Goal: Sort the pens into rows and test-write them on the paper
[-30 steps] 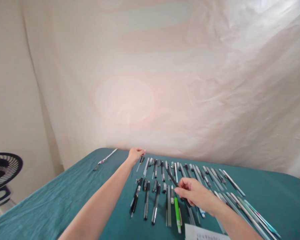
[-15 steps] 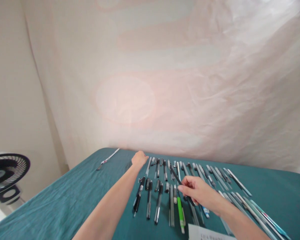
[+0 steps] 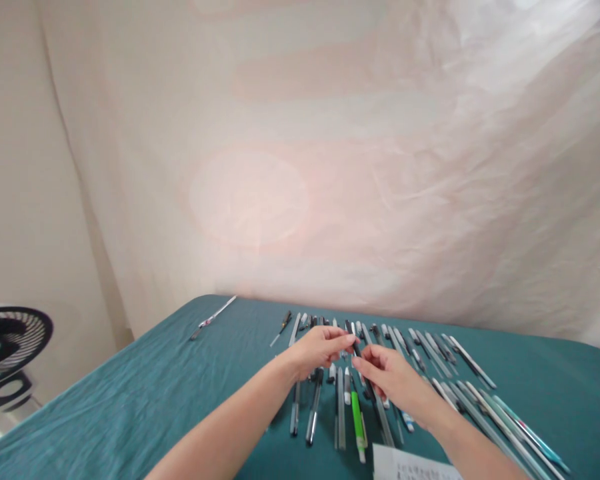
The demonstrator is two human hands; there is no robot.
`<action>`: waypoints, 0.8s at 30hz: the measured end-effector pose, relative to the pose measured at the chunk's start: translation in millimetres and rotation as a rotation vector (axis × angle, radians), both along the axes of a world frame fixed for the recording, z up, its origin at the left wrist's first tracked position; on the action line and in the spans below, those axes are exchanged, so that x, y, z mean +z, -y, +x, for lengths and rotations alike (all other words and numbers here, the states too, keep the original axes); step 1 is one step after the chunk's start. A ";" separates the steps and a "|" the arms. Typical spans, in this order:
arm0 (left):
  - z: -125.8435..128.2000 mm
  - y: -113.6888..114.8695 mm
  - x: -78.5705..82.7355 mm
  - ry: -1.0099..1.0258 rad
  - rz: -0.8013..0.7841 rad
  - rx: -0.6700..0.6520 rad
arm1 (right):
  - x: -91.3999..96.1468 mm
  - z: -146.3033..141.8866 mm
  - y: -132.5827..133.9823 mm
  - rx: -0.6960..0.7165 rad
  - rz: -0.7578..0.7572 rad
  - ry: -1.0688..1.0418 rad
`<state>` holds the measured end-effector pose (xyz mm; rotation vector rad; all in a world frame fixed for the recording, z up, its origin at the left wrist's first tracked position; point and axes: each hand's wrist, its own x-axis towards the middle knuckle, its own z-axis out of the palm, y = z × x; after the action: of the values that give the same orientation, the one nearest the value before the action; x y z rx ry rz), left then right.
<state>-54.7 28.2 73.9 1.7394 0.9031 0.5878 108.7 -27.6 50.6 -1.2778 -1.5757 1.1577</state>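
Observation:
Between my two hands is a slim black pen (image 3: 357, 349), slanting up and to the left above the rows. My right hand (image 3: 393, 381) pinches it along the lower part. The fingertips of my left hand (image 3: 321, 348) close on its upper end. Below my hands lies a lime-green pen (image 3: 357, 420), beside grey and clear pen parts. A black-and-clear pen (image 3: 315, 408) rests under my left wrist. Some pens in the rows are hidden behind both hands.
Several pens and caps lie in two rows on the teal cloth (image 3: 145, 400). A single pen (image 3: 213, 319) lies far left, and a dark-tipped one (image 3: 281, 328) starts the back row. White paper (image 3: 405, 465) sits at the front edge. A black fan (image 3: 10, 350) stands left.
My left hand has come back from the far end of the back row to the black pen in my right hand. A dark-tipped pen now shows where it was.

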 end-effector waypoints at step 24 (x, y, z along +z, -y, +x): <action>-70.6 -106.1 -35.6 -0.966 0.429 0.559 | 10.1 3.7 2.2 0.001 0.004 -0.035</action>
<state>-125.3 134.3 38.3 2.1874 2.1035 0.2621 112.4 -29.8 60.6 -1.2473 -1.5525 1.1712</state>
